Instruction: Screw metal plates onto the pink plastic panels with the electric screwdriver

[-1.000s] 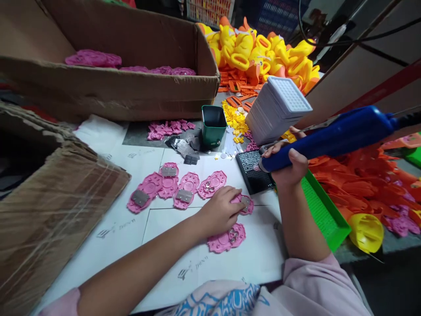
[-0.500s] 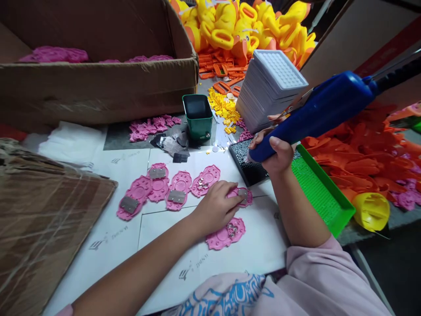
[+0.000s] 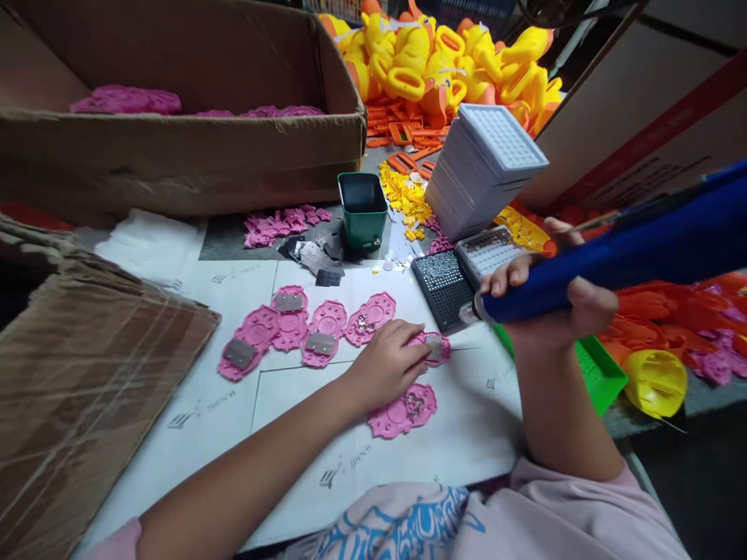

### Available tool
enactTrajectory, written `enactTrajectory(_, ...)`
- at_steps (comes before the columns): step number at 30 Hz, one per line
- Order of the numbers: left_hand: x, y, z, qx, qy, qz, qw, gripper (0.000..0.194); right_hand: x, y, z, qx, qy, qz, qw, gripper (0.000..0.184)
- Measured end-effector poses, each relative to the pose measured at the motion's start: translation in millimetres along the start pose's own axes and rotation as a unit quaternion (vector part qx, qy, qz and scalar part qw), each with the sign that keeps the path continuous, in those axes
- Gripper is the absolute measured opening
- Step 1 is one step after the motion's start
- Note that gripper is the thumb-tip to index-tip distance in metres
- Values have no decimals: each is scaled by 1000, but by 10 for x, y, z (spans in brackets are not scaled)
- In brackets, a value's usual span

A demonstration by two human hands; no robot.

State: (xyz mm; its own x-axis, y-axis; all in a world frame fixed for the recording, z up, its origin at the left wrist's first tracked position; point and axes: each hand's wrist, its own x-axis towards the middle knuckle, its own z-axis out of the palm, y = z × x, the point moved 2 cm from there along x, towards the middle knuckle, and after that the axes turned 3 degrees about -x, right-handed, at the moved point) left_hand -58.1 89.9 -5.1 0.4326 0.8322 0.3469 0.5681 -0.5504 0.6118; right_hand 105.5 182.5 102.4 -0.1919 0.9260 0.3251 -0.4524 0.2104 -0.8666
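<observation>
My right hand (image 3: 560,303) is wrapped round a blue electric screwdriver (image 3: 618,260), its tip pointing left and down, above the paper and beside the black screw tray (image 3: 447,292). My left hand (image 3: 391,362) presses its fingers on a pink plastic part (image 3: 444,350) with a small metal plate on it; the palm hides much of that part. Just below lies another pink part (image 3: 402,412) with shiny metal pieces in it. To the left are several more pink parts (image 3: 323,330), some bearing metal plates.
White printed paper (image 3: 198,459) covers the table. Behind stand a green cup (image 3: 362,214), a stack of white trays (image 3: 484,171) and a large cardboard box (image 3: 233,155). At right lie a green tray (image 3: 601,381) and a yellow cup-like piece (image 3: 654,381); yellow toys (image 3: 408,62) fill the back.
My right hand has brought the screwdriver away from the screw tray, rightward and nearer to me, uncovering the tray. My left hand stays on the same pink part. The view has shifted slightly.
</observation>
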Motion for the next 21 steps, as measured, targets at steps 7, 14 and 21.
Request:
enactTrajectory(7, 17, 4, -5, -4, 1, -12, 1000, 21, -513, 151, 19, 27, -61, 33, 997, 26)
enactTrajectory(14, 6, 6, 2, -6, -12, -25, 1000, 21, -568, 228, 41, 19, -61, 18, 998, 44)
enactTrajectory(21, 4, -5, 23, -6, -4, -23, 1000, 18, -561, 208, 14, -21, -31, 32, 999, 44)
